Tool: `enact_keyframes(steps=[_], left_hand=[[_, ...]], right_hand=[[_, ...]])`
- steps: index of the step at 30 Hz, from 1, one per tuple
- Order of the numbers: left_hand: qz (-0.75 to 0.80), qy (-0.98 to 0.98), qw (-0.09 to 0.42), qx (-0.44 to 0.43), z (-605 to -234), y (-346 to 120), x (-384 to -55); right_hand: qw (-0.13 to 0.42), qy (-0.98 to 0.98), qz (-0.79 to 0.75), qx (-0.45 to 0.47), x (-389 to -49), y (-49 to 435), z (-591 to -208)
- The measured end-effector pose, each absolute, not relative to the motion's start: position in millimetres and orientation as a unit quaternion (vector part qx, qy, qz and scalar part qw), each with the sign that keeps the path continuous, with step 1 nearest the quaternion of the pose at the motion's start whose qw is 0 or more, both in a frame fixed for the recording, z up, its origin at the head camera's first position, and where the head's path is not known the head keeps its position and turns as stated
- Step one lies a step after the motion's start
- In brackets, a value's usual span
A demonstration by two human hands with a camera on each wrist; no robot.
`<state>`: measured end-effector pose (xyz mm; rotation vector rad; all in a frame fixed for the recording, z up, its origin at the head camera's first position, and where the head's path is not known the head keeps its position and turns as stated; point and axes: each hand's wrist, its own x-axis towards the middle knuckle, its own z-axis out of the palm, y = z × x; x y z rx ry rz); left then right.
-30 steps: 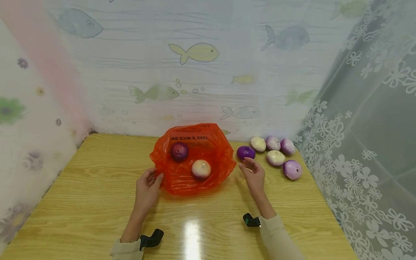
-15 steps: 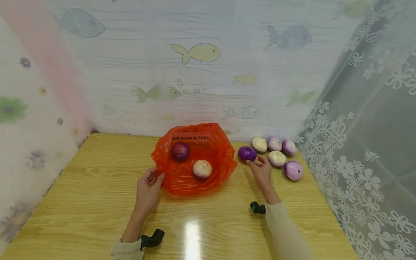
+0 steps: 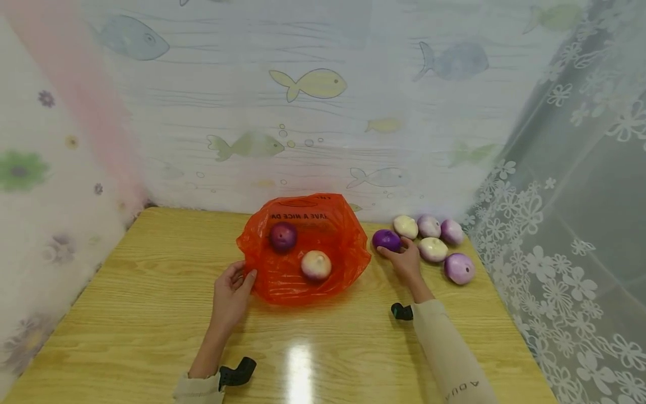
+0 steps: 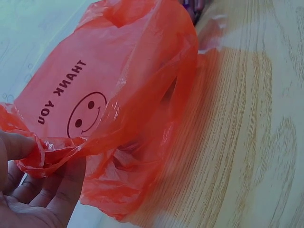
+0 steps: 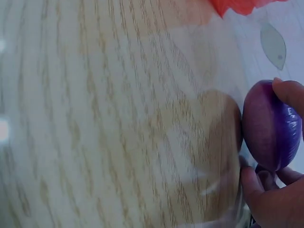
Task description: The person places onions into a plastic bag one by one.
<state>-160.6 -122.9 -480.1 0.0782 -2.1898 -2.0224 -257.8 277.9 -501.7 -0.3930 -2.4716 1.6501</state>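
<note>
My left hand (image 3: pixel 231 292) pinches the left rim of a red plastic bag (image 3: pixel 348 247), thumb over the bunched film in the left wrist view. The bag stands with its mouth facing me, a smiley and printed words on its film. Inside it lie a dark purple onion (image 3: pixel 283 237) and a white-topped onion (image 3: pixel 316 265). On the right, my right hand (image 3: pixel 406 262) holds a deep purple onion (image 3: pixel 387 240) between thumb and fingers. In the right wrist view this onion (image 5: pixel 266 126) sits low over the tabletop, the thumb on one side and fingers on the other.
Several more purple and white onions, one of them pale (image 3: pixel 433 249), cluster right of my right hand at the table's back corner. The wooden table (image 3: pixel 151 292) meets a fish-patterned wall covering (image 3: pixel 323 140). A flowered curtain (image 3: pixel 565 269) hangs along the right edge.
My right hand has moved right from beside the bag's edge to the deep purple onion and closed its fingers on it. The left hand stays at the bag's rim.
</note>
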Motion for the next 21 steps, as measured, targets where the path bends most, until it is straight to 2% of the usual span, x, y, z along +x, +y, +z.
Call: enact_keyframes(steps=[14, 21], left_hand=[[-0.679, -0.729, 0.092, 0.009, -480.2, -122.7, -157.8], [-0.673, -0.733, 0.098, 0.015, -481.5, -123.9, -158.3]], right_hand=[[0.110, -0.819, 0.552, -0.115, -255.6, 275.9, -501.8], [0.146, -0.799, 0.571, -0.121, -247.7, 270.9, -496.3]])
